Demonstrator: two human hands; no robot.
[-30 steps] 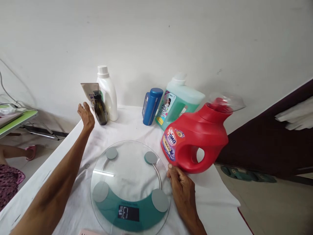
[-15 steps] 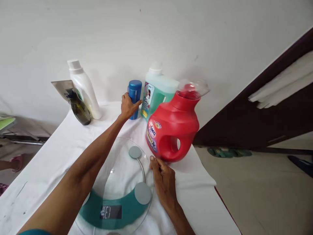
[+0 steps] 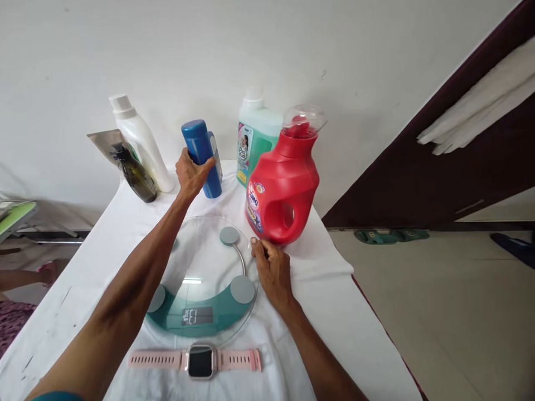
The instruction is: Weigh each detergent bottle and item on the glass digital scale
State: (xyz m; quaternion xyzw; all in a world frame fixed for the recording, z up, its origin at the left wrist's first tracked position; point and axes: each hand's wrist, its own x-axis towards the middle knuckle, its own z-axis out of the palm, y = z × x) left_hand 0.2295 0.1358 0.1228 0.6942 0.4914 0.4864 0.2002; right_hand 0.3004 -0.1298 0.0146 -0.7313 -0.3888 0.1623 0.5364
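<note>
My left hand (image 3: 194, 172) is wrapped round a blue cylindrical bottle (image 3: 199, 146) with a blue lid. The bottle leans with its top to the left, near the back of the table. Just behind it, partly covered, is another blue and grey container (image 3: 215, 151). My right hand (image 3: 273, 270) is closed, fingers curled and thumb against them, at the right rim of a round glass scale (image 3: 196, 323). Whether anything is in those fingers is hidden. A red detergent jug (image 3: 286, 184) with a clear cap stands just beyond my right hand.
Behind the jug is a green liquid bottle (image 3: 261, 125). A white bottle (image 3: 140, 139), a dark pump bottle (image 3: 137, 175) and a grey pouch (image 3: 104, 145) stand at the back left. A pink-strapped watch (image 3: 200, 362) lies in front. Part of another person (image 3: 16, 278) shows at left.
My left hand has moved the blue bottle left and tilted it, uncovering the container behind. The view has shifted, bringing the whole watch into sight. My right hand stays by the scale's rim.
</note>
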